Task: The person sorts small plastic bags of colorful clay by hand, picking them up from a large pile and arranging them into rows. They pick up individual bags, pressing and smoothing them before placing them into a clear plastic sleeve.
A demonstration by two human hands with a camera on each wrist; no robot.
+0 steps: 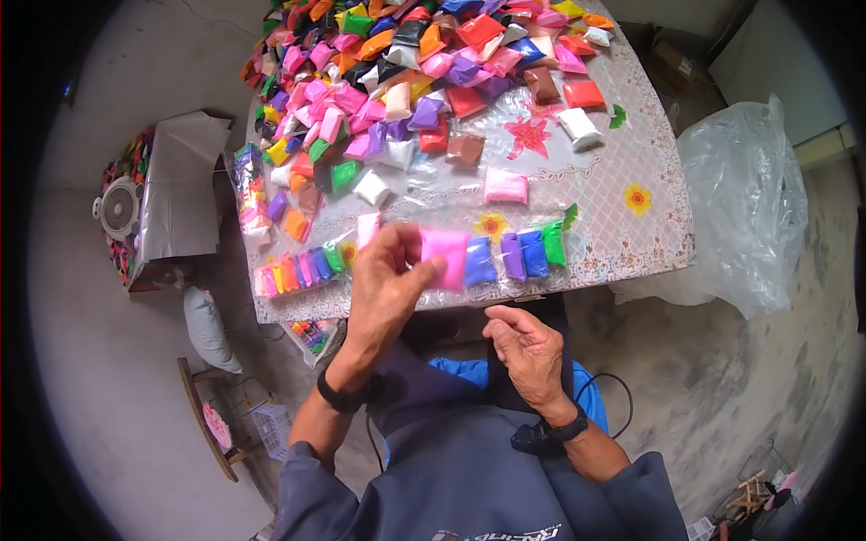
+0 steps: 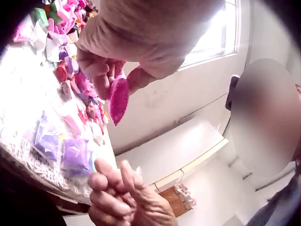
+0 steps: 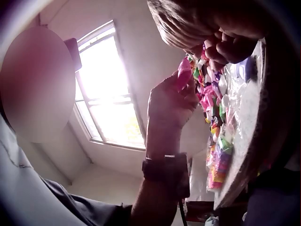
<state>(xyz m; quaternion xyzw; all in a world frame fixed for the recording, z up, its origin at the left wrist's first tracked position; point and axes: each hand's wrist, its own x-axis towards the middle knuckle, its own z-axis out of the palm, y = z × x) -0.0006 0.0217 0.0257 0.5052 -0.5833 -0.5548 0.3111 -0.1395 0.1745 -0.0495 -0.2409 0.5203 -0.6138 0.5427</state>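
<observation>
Colorful packets [image 1: 397, 101] are heaped across the far side of a desk [image 1: 663, 243] covered in a flowered cloth [image 1: 600, 200]. Over the near edge, a person's left hand [image 1: 383, 284] pinches a pink packet [image 1: 445, 257] in a narrow grip, thumb against its face. The packet's long axis runs from the person's side toward the heap; the left wrist view catches it nearly edge-on, a tapered end pointing down the frame. The right hand [image 1: 528, 353], loosely curled, is apart from the packet, near a blue packet [image 1: 481, 260].
</observation>
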